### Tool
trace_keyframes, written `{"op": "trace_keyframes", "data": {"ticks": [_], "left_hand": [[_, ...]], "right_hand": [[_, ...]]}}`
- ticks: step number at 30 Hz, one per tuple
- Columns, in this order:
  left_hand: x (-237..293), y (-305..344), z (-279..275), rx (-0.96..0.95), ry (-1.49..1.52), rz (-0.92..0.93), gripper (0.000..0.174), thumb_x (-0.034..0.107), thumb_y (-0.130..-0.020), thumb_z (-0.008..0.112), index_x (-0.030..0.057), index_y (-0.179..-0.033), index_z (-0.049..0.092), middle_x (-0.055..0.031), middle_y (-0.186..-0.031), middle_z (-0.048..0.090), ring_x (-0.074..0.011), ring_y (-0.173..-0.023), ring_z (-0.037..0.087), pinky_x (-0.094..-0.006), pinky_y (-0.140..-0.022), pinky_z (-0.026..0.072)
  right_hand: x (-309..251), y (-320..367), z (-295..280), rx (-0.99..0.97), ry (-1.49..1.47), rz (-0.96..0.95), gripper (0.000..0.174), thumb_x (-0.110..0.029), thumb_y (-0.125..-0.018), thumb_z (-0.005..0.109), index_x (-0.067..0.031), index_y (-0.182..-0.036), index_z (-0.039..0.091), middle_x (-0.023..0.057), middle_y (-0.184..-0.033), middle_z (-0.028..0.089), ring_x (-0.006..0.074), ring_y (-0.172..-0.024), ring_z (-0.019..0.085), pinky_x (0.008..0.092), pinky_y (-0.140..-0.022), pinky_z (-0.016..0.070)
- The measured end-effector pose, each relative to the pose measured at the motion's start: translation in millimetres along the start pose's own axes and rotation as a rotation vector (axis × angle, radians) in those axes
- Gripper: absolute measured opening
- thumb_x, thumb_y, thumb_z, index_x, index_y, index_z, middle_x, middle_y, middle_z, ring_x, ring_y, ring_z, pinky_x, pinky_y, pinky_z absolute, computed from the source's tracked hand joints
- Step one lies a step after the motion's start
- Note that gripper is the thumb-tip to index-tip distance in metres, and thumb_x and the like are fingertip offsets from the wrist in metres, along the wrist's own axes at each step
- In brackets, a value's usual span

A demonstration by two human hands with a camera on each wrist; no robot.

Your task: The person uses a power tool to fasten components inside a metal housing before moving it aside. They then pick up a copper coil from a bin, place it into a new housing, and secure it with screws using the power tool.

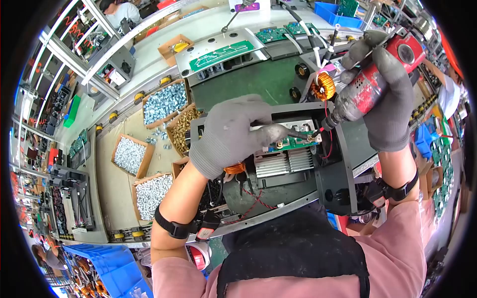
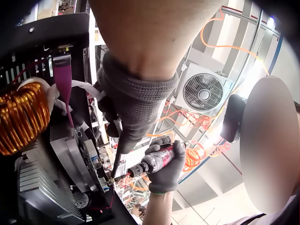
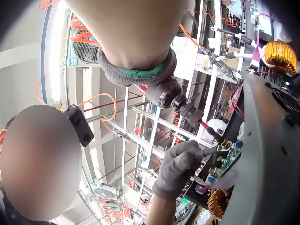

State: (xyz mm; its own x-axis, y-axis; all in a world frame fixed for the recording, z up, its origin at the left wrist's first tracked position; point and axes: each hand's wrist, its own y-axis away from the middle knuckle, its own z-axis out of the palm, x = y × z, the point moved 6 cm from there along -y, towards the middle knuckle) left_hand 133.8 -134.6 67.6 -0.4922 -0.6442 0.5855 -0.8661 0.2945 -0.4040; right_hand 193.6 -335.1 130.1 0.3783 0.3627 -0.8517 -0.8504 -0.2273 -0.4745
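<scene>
A worker in a black apron (image 1: 293, 248), seen from above at the bottom of the frame, leans over an open dark case (image 1: 329, 181) at center. The gloved left hand (image 1: 229, 130), just left of the circuit board (image 1: 304, 143) and nearer to it, pinches a dark cable-like piece (image 1: 299, 134) that points rightward along the board's edge. The gloved right hand (image 1: 394, 111), farther off at upper right of the frame, grips a scuffed red power driver (image 1: 365, 89), its long axis slanting down and left into the case.

The two lines converge at the board's right end, the spot on which the work appears to turn. The driver's tip lies at or just beside the cable's end; whether they touch is impossible to tell.

A finned metal block (image 1: 283, 166) sits on the near side of the board, a copper coil (image 1: 234, 168) to its left. A larger coil (image 1: 324, 86) stands beyond the case, near the driver. Loose screws (image 1: 130, 155) fill a box on the surface (image 1: 113, 196) at left. Farther back, a green panel (image 1: 221, 54) lies on a metal plate, and another person (image 1: 120, 15) appears at upper left.
</scene>
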Motion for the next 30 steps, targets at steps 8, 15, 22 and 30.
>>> {"op": "trace_keyframes", "data": {"ticks": [8,15,22,30], "left_hand": [[-11.3,6.3,-8.2,0.01,0.072,-0.041,0.028,0.027,-0.072,0.075,0.0026,-0.072,0.063,-0.0097,-0.072,0.055,-0.0286,-0.067,0.055,-0.0372,-0.059,0.0421],[-22.3,21.8,-22.0,0.091,0.186,0.013,0.038,0.037,-0.075,0.074,0.0019,-0.071,0.06,-0.0067,-0.066,0.048,-0.0204,-0.06,0.045,-0.0325,-0.055,0.0363],[-22.7,33.6,-21.4,0.015,0.152,-0.024,0.035,0.036,-0.074,0.075,0.0038,-0.073,0.062,-0.0066,-0.068,0.05,-0.0195,-0.061,0.049,-0.0316,-0.054,0.0386],[-13.1,43.9,-29.8,0.113,-0.002,-0.015,0.029,0.031,-0.071,0.076,0.0048,-0.069,0.063,-0.0073,-0.066,0.048,-0.0215,-0.061,0.049,-0.0337,-0.054,0.0389]], "right_hand": [[19.5,3.7,-16.6,0.235,-0.006,0.061,0.033,-0.029,-0.092,0.052,-0.003,-0.112,0.056,0.0099,-0.095,0.064,0.019,-0.074,0.064,0.0313,-0.064,0.0551],[25.7,4.6,-0.6,0.239,-0.036,0.12,0.033,-0.029,-0.09,0.055,-0.0036,-0.112,0.056,0.0097,-0.095,0.064,0.0198,-0.075,0.065,0.0315,-0.065,0.0553],[7.5,12.2,38.7,0.003,0.067,0.04,0.033,-0.027,-0.091,0.052,-0.0022,-0.112,0.054,0.0104,-0.093,0.063,0.0189,-0.073,0.064,0.0297,-0.062,0.0538],[-1.5,12.9,58.4,-0.232,0.069,0.001,0.037,-0.025,-0.087,0.057,-0.0026,-0.117,0.052,0.0105,-0.092,0.057,0.0193,-0.081,0.056,0.0313,-0.07,0.0481]]}}
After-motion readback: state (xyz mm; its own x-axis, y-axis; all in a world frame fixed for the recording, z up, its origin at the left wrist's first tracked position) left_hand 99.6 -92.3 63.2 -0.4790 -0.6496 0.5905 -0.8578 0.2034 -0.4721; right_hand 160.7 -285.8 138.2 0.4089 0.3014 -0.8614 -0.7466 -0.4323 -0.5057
